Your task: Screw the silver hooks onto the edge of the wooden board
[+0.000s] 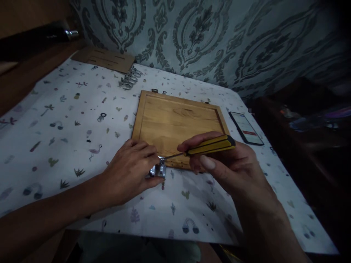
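A shallow wooden box or framed panel (175, 120) lies on the patterned tablecloth. At its near edge my left hand (134, 166) grips a small shiny metal fitting (161, 169) between thumb and fingers. Whether it is a latch or a hinge, I cannot tell. My right hand (230, 168) is closed around the yellow and black handle of a screwdriver (211, 144). The thin shaft points left, its tip at the fitting. Small dark holes show in the wooden edge just right of the fitting. Part of the fitting is hidden by my left fingers.
Several looped metal pieces (130, 78) lie beside a slotted cardboard sheet (105, 60) at the back left. A phone (246, 128) with a lit screen rests right of the wood. The patterned wall (203, 33) rises behind the table. One small metal piece (101, 117) lies at the left.
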`<state>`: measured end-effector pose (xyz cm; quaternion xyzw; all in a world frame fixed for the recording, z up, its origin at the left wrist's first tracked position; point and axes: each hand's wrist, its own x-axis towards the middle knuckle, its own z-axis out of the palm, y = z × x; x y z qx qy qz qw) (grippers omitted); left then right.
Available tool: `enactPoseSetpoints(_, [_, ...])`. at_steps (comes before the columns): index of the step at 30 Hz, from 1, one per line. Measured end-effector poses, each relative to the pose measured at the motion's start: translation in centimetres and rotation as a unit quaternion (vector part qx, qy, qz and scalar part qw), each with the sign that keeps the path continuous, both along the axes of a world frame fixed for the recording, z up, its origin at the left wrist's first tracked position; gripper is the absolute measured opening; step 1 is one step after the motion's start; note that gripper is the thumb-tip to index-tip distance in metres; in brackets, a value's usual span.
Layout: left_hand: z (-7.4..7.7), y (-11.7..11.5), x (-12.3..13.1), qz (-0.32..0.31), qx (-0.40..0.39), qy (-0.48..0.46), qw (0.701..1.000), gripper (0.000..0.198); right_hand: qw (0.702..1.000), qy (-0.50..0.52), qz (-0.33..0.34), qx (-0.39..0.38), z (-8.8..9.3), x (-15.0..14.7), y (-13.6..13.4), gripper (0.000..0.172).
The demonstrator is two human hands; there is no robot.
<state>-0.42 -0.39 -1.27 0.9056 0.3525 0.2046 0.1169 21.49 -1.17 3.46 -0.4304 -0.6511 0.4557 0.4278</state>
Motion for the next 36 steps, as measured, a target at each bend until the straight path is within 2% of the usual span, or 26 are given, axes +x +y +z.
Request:
enactPoseSetpoints(3, [0.0, 0.0, 0.0, 0.001, -0.004, -0.001, 1.0, 0.021, 1.0, 0.017, 0.008, -0.006, -0.4, 0.1, -0.2, 0.015])
enactPoseSetpoints(6, [0.0, 0.0, 0.0, 0.001, -0.008, -0.001, 1.0, 0.022, 0.999, 0.015, -0.025, 0.017, -0.8, -0.2, -0.5, 0.016])
enactPoseSetpoints(14, [-0.2, 0.0, -0.1, -0.001, 0.008, -0.005, 1.0, 0.02, 0.979, -0.094, -0.077, 0.166, -1.0, -2.0, -0.3, 0.01])
enactPoseSetpoints(20, [-0.1, 0.0, -0.1, -0.004, 0.009, 0.004, 1.0, 0.023, 0.992, -0.029, -0.077, 0.1, -0.8, -2.9, -0.1, 0.015])
enactPoseSetpoints(23, [0.0, 0.0, -0.1, -0.004, 0.01, 0.009, 1.0, 0.022, 0.998, -0.002, -0.039, 0.053, -0.5, -2.6, 0.0, 0.014])
enactPoseSetpoints(27, [0.0, 0.0, -0.1, -0.006, 0.008, 0.006, 1.0, 0.02, 1.0, 0.0, 0.014, 0.019, -0.3, -1.7, 0.1, 0.031])
enactPoseSetpoints(29, [0.1, 0.0, -0.1, -0.007, 0.004, 0.005, 1.0, 0.02, 1.0, -0.014, 0.022, 0.014, -0.4, -1.4, 0.1, 0.027])
enactPoseSetpoints(33, [0.0, 0.0, -0.1, -0.005, 0.001, 0.006, 1.0, 0.022, 0.998, -0.03, -0.022, 0.047, -0.6, -1.5, 0.0, 0.014])
enactPoseSetpoints(36, [0.0, 0.0, -0.2, -0.004, 0.005, 0.007, 1.0, 0.023, 0.992, -0.055, -0.076, 0.089, -1.0, -1.9, 0.0, 0.014])
